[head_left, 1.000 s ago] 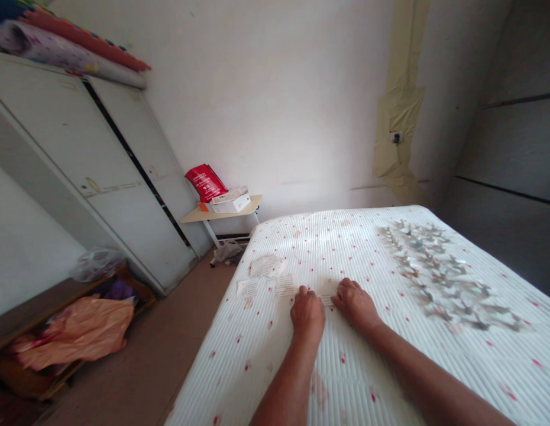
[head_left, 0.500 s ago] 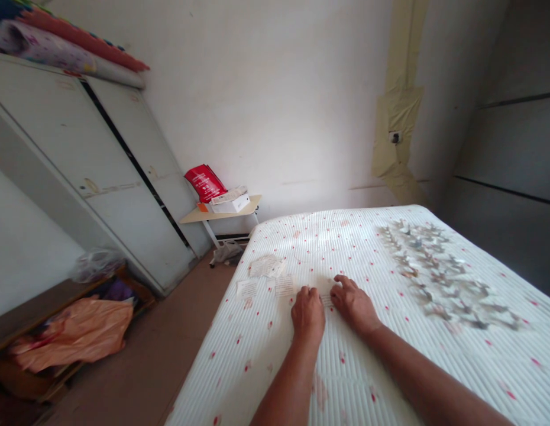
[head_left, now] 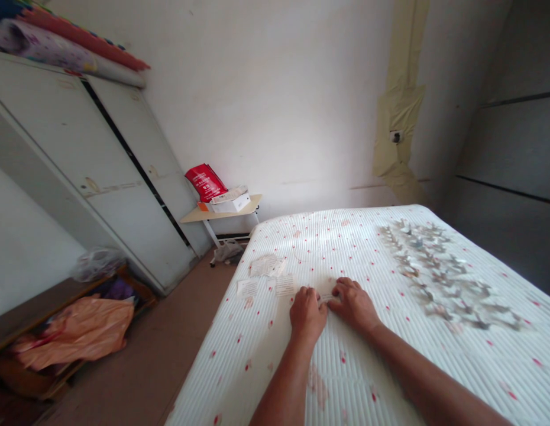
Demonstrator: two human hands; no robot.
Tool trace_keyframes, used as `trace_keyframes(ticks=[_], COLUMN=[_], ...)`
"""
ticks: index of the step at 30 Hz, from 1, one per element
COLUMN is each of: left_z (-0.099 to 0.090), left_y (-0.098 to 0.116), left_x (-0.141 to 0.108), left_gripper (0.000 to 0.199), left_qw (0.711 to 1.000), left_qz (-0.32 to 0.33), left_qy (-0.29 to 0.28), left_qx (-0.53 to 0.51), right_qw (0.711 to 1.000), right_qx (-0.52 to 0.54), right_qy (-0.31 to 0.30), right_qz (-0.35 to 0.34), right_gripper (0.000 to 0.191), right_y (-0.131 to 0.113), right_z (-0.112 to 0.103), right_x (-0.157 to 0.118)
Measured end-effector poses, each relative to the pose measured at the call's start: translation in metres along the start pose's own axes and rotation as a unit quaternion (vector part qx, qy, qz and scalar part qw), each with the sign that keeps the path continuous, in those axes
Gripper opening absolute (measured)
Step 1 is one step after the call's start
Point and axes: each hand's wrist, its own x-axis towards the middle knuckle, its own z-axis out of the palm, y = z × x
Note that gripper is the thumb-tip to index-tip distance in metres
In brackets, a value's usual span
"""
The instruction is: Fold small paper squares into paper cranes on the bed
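- My left hand (head_left: pixel 307 315) and right hand (head_left: pixel 352 305) are curled, resting on the bed (head_left: pixel 239 378).
- A paper slip (head_left: pixel 326 290) lies between them, touched by both; I cannot tell whether they grip it.
- More slips (head_left: pixel 267 266) lie ahead, left of my hands.
- Silvery scraps (head_left: pixel 447 275) lie in a heap right of my hands.
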Motion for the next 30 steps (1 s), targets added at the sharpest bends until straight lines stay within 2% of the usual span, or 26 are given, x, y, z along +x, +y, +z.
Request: trace_keyframes(ticks=[4, 18, 30], left_z=[0.001, 0.002, -0.003], left_y=[0.002, -0.002, -0.006], left_x=[0.001, 0.001, -0.001], left_gripper=[0.015, 0.014, 0.018], left_qw=[1.000, 1.000, 1.000], left_qz=[-0.018, -0.019, 0.005], left_qy=[0.002, 0.002, -0.021], left_qx=[0.002, -0.013, -0.011], right_qw=[1.000, 0.996, 0.996], right_qx=[-0.002, 0.082, 0.079], right_qy=[-0.005, -0.028, -0.037], right_qz=[0.005, 0.025, 0.012], right_gripper=[0.012, 0.024, 0.028], right_y=[-0.002, 0.013, 0.018], right_z=[-0.002, 0.002, 0.003], right_x=[0.000, 0.007, 0.009])
